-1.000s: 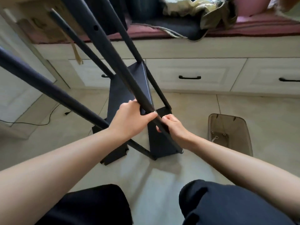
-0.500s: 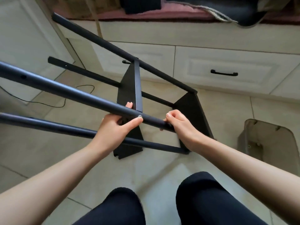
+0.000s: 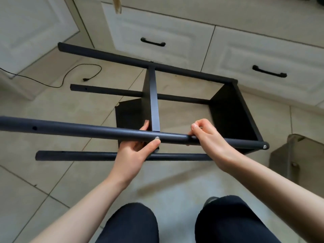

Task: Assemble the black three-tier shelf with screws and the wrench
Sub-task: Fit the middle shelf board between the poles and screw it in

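The black shelf frame (image 3: 152, 102) lay on its side on the tiled floor (image 3: 73, 172), directly ahead of both hands. The left hand (image 3: 135, 149) gripped the nearest pole (image 3: 87, 130) from below, thumb beside a silver screw (image 3: 157, 138) and fingers against the middle panel (image 3: 154, 95). The right hand (image 3: 208, 139) curled over the same pole, between that panel and the end panel (image 3: 233, 116). A brown bin (image 3: 298, 155) stood right of the right hand.

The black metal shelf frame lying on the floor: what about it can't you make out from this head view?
- Near black tube: its left end is cut off by the picture edge.
- Right hand: whether its fingertips pinch a wrench or screw; the fingers cover it.
- Third tier: none visible in the frame.
- Translucent grey bin: cut off at the right edge; contents too small.
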The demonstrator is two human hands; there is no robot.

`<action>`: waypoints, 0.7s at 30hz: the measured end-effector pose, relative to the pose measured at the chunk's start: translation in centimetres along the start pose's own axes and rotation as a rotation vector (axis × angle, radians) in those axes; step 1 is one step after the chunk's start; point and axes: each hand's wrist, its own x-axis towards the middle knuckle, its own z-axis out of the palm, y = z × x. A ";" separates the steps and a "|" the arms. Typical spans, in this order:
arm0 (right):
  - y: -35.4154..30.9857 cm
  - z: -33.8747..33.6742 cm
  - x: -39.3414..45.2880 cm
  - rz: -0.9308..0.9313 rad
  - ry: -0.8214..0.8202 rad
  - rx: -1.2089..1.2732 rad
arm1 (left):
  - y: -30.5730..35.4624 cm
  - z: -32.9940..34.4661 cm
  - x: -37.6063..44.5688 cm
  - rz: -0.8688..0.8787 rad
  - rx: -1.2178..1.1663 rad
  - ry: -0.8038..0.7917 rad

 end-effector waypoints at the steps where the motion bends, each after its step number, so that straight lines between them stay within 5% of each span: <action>1: 0.2 0.1 -0.1 0.006 -0.010 -0.011 | -0.4 0.0 -0.1 -0.004 -0.011 0.002; 21: 2.4 1.4 -0.5 0.037 -0.030 -0.075 | -5.0 -0.1 -1.0 -0.081 -0.162 0.005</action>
